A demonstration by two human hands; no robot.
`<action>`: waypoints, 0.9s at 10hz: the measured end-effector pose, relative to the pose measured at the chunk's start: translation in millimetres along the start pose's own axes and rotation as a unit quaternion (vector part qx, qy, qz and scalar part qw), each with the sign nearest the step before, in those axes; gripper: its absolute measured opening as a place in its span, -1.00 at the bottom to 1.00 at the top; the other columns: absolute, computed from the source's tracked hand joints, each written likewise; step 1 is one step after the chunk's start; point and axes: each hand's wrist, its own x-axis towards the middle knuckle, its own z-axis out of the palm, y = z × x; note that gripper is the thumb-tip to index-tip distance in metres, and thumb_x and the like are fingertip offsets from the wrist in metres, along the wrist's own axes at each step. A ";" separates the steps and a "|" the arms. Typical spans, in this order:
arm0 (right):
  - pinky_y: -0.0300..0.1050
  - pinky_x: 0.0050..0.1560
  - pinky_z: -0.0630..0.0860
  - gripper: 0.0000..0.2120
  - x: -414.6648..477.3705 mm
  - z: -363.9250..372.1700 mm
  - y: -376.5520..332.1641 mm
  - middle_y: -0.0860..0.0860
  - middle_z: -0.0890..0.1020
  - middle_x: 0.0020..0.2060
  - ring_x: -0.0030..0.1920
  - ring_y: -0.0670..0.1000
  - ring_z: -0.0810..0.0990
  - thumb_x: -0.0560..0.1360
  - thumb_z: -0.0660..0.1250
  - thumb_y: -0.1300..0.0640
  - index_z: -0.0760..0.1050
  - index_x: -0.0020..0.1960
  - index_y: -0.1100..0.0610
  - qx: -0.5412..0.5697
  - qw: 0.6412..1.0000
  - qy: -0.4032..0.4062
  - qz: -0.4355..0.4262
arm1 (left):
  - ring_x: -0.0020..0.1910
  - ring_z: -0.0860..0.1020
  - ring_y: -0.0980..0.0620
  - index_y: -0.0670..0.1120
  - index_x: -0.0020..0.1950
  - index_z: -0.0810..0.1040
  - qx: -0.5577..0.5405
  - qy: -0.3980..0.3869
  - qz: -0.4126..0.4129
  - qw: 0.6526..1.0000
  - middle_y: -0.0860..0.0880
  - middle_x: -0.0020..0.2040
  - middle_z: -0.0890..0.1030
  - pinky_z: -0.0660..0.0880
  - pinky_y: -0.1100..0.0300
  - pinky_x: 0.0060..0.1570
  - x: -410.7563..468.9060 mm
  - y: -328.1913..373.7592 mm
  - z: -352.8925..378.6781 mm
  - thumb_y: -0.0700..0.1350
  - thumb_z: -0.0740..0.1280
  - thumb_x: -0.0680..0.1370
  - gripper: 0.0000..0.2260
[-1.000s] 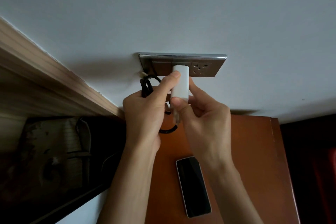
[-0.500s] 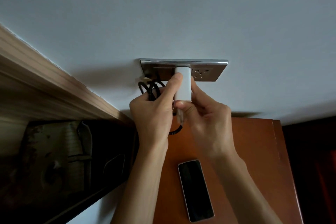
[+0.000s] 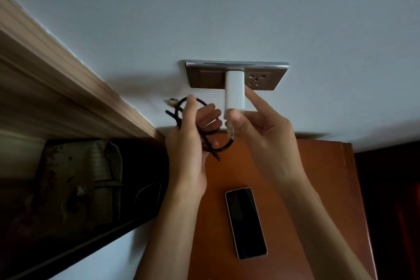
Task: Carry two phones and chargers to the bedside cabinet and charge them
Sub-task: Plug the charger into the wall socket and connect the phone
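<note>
A white charger [image 3: 235, 90] is plugged into the metal wall socket plate [image 3: 204, 75] above the bedside cabinet [image 3: 306, 188]. My right hand [image 3: 261, 129] pinches the charger's lower end, where the cable's clear plug enters it, with the index finger along its right side. My left hand [image 3: 193, 134] is off the charger and holds the coiled black cable [image 3: 181, 109] to its left. One phone [image 3: 246, 223] lies face up, screen dark, on the cabinet top below my hands. A second phone is not in view.
A free outlet [image 3: 255, 79] sits in the plate right of the charger. A wooden headboard moulding [image 3: 68, 98] runs diagonally at the left, with dark bedding [image 3: 79, 188] below it. The white wall [image 3: 227, 7] fills the upper view.
My left hand has let go of the charger and drawn back to the left with the coiled cable. The charger stays in the socket, still held by my right hand.
</note>
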 end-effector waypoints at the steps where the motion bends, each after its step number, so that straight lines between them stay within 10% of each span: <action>1: -0.05 0.12 0.64 -0.56 -21.2 2.8 21.2 -0.11 0.73 0.06 0.10 -0.15 0.68 0.63 0.21 -0.12 0.44 0.45 0.02 -0.041 0.999 -0.007 0.032 | 0.07 0.58 -0.03 -0.19 0.15 0.56 -0.026 0.047 -0.028 0.998 -0.13 0.09 0.61 0.49 0.14 0.04 21.9 -36.5 -54.9 0.09 0.10 0.65 -0.59; 3: -0.11 0.19 0.61 -0.74 -83.4 11.4 79.5 -0.22 0.67 0.10 0.13 -0.28 0.62 0.67 0.19 0.05 0.49 0.31 -0.14 -0.092 0.986 -0.064 0.122 | 0.15 0.65 -0.03 -0.11 0.25 0.60 -0.018 0.074 -0.070 0.995 -0.12 0.17 0.68 0.51 0.07 0.03 12.9 -83.3 -112.9 0.20 0.10 0.63 -0.52; 6: -0.49 0.13 0.44 -0.33 -173.3 29.1 128.1 -0.43 0.52 0.19 0.22 -0.37 0.51 0.53 0.19 0.36 0.24 0.53 -0.14 -0.118 0.959 -0.186 0.177 | 0.13 0.66 0.02 -0.11 0.28 0.56 0.059 0.082 -0.129 0.986 -0.08 0.14 0.69 0.52 0.03 0.08 -26.8 -142.7 -174.1 0.00 0.20 0.61 -0.68; 9: -0.47 -0.01 0.50 -0.36 -246.9 33.1 153.4 -0.28 0.64 0.06 0.09 -0.32 0.61 0.45 0.36 0.21 0.30 0.48 -0.09 -0.092 0.948 -0.188 0.238 | 0.03 0.69 -0.13 0.05 0.09 0.64 0.193 0.104 -0.136 0.966 -0.11 0.04 0.71 0.59 -0.20 0.05 -77.0 -186.0 -206.4 -0.01 0.32 0.57 -0.84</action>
